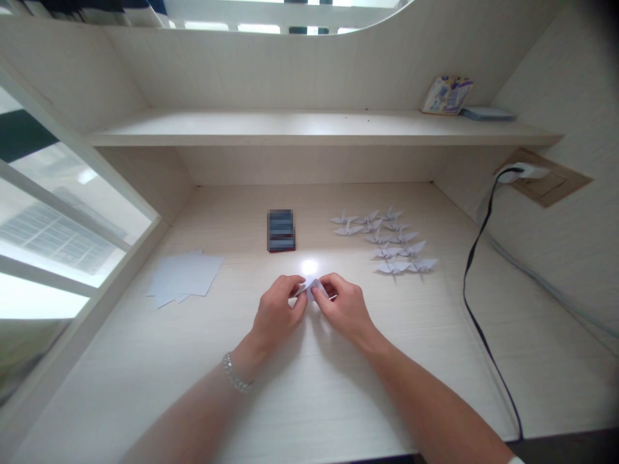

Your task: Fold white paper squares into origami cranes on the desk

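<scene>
Between my two hands, over the middle of the desk, is a small piece of folded white paper [313,285]. My left hand [280,306] pinches its left side between thumb and fingers; a bracelet circles that wrist. On the other side, my right hand [345,306] grips the paper, its thumb pressed on the front. The fingers cover much of the folds. Several finished white paper cranes [394,251] stand in loose rows beyond my right hand. To the left lies a loose stack of white paper sheets [186,277].
A phone [281,230] with a blurred screen lies beyond my hands. At right, a black cable [468,277] runs from a wall socket [546,177] down across the desk [309,399]. A shelf [290,125] above holds a colourful packet [447,95] and a flat box [487,114].
</scene>
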{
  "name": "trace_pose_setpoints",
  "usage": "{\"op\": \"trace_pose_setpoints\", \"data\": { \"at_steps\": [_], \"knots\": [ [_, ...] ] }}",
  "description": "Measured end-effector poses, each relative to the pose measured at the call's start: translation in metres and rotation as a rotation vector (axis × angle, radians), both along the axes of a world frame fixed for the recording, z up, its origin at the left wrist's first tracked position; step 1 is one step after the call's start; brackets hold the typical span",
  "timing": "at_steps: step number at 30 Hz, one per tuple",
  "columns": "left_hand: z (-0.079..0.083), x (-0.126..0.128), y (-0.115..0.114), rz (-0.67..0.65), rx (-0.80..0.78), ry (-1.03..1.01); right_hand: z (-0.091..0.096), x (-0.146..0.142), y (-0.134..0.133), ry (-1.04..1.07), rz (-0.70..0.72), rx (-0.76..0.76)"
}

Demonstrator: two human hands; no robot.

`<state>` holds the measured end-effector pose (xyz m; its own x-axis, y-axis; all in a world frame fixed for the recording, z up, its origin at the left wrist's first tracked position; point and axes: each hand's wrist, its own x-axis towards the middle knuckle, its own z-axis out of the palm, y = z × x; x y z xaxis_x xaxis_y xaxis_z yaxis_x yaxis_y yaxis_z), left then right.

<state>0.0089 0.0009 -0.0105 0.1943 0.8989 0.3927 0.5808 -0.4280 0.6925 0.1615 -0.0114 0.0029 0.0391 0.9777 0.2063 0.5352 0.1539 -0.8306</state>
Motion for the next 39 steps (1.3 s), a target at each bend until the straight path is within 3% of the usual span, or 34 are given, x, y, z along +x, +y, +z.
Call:
{"op": "trace_pose_setpoints", "data": {
  "at_steps": [11, 15, 21, 30, 39],
  "knots": [
    [0.001, 0.000, 0.000, -0.016, 0.115, 0.038, 0.000, 0.002, 0.001, -0.186, -0.127, -0.049],
    [0.002, 0.001, -0.002, -0.015, 0.107, 0.044, -0.003, -0.001, 0.002, -0.138, -0.067, -0.068],
    [0.001, 0.003, -0.003, -0.013, 0.004, -0.065, -0.008, 0.003, 0.005, -0.100, -0.158, -0.024],
    [0.000, 0.004, 0.002, -0.037, -0.192, -0.122, -0.006, -0.003, 0.000, -0.180, 0.020, 0.136],
    [0.000, 0.005, -0.002, 0.022, -0.122, -0.095, -0.008, -0.006, 0.003, -0.128, -0.024, 0.082]
  ]
}}
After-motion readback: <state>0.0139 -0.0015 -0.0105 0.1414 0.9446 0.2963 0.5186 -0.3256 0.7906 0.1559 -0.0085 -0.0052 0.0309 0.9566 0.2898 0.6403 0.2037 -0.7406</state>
